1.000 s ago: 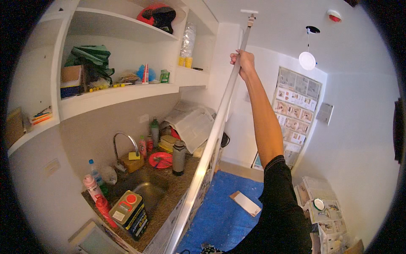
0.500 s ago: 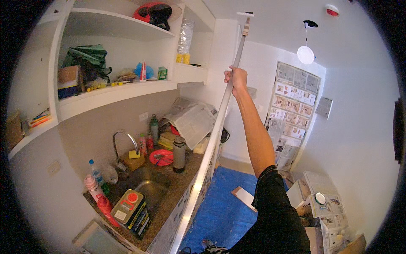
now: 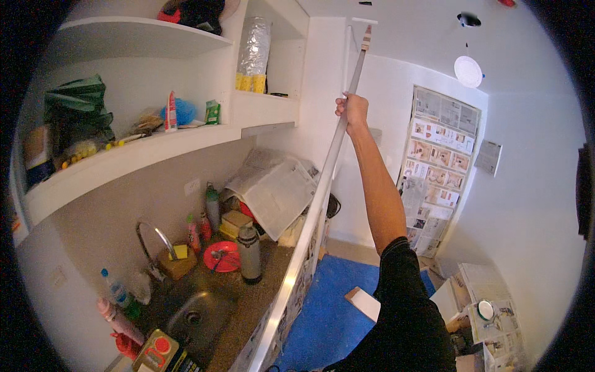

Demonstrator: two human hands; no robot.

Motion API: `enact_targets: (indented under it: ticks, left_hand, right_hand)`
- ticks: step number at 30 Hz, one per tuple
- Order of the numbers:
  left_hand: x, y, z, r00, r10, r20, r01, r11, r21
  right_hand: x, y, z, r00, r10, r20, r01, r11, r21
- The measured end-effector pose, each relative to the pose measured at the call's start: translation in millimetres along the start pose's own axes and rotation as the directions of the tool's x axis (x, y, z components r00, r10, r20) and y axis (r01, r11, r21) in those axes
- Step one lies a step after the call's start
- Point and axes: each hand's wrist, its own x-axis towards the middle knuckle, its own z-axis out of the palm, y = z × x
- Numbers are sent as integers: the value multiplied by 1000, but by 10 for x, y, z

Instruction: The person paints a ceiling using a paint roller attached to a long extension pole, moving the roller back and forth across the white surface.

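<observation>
My right hand (image 3: 353, 111) is raised ahead of me, its fingers wrapped round a long, light-grey metal pole (image 3: 321, 186). The pole slants up from the lower edge toward the ceiling. On its far end sits a small wood-coloured, striped piece (image 3: 367, 38), whose kind I cannot make out. Just beyond that tip a short white strip (image 3: 364, 20) shows against the ceiling. A black sleeve (image 3: 403, 304) covers my upper arm. My left hand is out of view.
At left, a counter holds a sink (image 3: 198, 310), faucet (image 3: 152, 239), grey flask (image 3: 250, 254), red plate (image 3: 221, 256) and metal can (image 3: 162, 353). Open shelves (image 3: 142, 142) hang above. A blue sheet (image 3: 316, 304) covers floor. A round white lamp (image 3: 468, 71) dangles from the ceiling.
The view has shifted, so the shelves and counter now lie farther left. The pole's tip and my right hand appear slightly farther right; the grip is unchanged.
</observation>
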Motion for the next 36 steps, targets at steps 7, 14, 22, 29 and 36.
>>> enact_targets:
  ticks: [7,14,22,29,36]
  left_hand:
    - [565,45,583,1000,-8,20,8,1000,-16]
    - [1092,178,878,996,39,81,-45,996,74]
    - [1603,597,991,860,-467,207,443,883,154]
    - [1779,594,1114,819,-517,247,484,855,185]
    - [1881,700,1172,802,-522,290,499,853,156]
  right_hand:
    - [729,257,-246,999,-45,-21,44,998,-37]
    - [1397,614,-544,998,-63,-30,62,998,-17]
    - [1815,897,-607,996,-72,-47,71,997,-33]
    - [2009,987,-596,995,-87,-41,86,996,-33]
    - [2128,1041,-573,995,-84,-51,83,996,-29]
